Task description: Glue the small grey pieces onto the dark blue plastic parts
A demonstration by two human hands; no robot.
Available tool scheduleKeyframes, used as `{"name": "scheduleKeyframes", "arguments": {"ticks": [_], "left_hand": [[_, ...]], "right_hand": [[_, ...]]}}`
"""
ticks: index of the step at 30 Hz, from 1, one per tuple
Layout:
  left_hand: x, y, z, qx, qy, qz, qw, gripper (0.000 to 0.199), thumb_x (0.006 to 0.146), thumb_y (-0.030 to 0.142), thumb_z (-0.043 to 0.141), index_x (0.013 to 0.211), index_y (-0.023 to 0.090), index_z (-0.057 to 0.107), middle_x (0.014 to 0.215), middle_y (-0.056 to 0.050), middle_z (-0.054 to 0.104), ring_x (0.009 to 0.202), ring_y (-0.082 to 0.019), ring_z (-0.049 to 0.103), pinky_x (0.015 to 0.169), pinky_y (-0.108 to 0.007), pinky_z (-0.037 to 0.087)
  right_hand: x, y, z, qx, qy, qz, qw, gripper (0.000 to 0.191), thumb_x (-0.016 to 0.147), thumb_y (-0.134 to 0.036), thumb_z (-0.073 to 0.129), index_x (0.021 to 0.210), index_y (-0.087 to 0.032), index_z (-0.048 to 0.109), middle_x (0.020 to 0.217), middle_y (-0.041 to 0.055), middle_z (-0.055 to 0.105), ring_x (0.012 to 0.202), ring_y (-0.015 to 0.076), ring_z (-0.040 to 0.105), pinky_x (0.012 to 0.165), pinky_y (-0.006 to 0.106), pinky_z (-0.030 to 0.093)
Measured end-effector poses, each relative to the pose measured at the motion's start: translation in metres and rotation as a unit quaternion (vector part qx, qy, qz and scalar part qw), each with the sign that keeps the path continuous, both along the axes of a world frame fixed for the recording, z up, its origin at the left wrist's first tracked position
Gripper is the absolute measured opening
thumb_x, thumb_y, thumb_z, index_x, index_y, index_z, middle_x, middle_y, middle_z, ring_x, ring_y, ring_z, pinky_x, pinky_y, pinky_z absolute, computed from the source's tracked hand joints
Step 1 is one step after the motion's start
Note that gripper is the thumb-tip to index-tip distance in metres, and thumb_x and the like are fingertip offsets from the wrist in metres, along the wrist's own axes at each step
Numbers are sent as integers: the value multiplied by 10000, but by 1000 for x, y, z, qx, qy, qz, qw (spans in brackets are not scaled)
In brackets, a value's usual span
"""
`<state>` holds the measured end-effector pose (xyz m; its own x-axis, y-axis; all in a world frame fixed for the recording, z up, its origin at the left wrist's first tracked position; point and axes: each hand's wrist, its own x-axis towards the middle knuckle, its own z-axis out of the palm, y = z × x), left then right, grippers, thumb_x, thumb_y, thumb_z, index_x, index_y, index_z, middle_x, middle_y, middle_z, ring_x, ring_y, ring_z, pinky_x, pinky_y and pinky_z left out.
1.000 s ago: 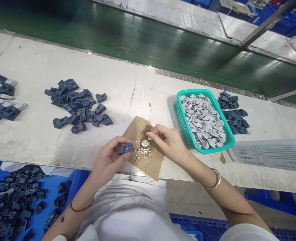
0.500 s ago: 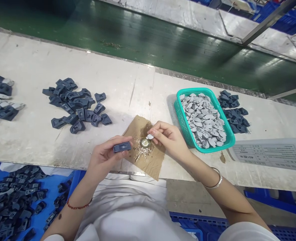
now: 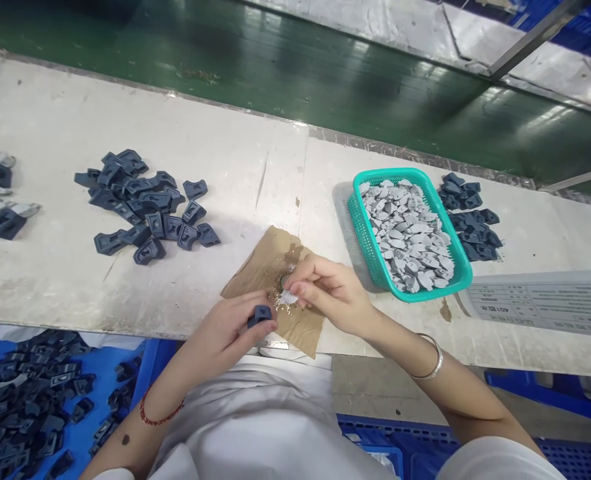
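Note:
My left hand (image 3: 238, 327) is closed around a dark blue-grey plastic block (image 3: 261, 315), one end of it turned up between thumb and fingers. Pinched in my right hand (image 3: 330, 290) is a small light-grey plastic piece (image 3: 289, 297), close to the block but apart from it. Below both hands lies a sheet of brown paper (image 3: 300, 330), stained and covered with shiny specks. A small round metal cap (image 3: 284, 283) on the paper is mostly hidden behind my right fingers.
A green basket (image 3: 410, 293) of light-grey pieces stands right, with dark blocks (image 3: 475, 233) behind it. More blocks (image 3: 145, 200) lie left, and others with grey pieces (image 3: 0, 193) at far left. A labelled sheet (image 3: 545, 303), a blue bin (image 3: 88, 400) and a green conveyor (image 3: 275, 80) surround the table.
My left hand has moved right and slightly down, turning the block end-up. My right hand has brought the grey piece left and down, off the far side of the cap and nearer the block.

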<state>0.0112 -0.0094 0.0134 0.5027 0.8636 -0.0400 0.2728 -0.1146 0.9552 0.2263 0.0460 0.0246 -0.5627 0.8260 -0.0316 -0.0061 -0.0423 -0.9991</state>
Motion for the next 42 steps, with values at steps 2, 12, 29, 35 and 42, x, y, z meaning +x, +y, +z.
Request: {"name": "scheduleKeyframes", "arguments": {"ticks": [2,12,29,35,42], "left_hand": [[1,1,0,24,21,-13,999,305,1029,329,455,769,192,532,724,14,523,653,-139,515,618,-265,370],[3,2,1,79,51,-43,995,160,1025,254,476,1017,191,623,989,-41,725,903,-195,685,767,-270,461],[3,2,4,79,60,-62,993,252,1040,282,462,829,179,554,731,19,583,679,-130,551,632,-246,365],[4,4,1,71,69,-53,994,321,1038,304,458,747,179,510,685,31,543,643,-121,525,614,-248,352],[3,3,-2,8,18,16,1000,395,1031,391,431,713,183,539,643,22,511,622,-143,498,588,-272,367]], "right_hand": [[-1,-2,2,33,-21,23,999,234,976,-410,620,878,-200,652,820,27,679,653,116,604,593,245,502],[-5,-1,6,203,-57,73,975,154,1012,-261,580,879,-215,643,834,16,727,775,144,683,706,254,525],[-3,-1,1,343,-70,131,927,199,1076,-232,440,960,-182,594,865,55,702,805,147,647,751,261,541],[-5,-3,-4,342,-75,117,929,209,1078,-256,438,947,-188,586,830,48,692,776,153,644,719,266,539],[-5,-2,0,375,-97,111,915,419,958,-250,519,1353,-112,489,1210,175,655,1150,258,605,980,429,517]]}}
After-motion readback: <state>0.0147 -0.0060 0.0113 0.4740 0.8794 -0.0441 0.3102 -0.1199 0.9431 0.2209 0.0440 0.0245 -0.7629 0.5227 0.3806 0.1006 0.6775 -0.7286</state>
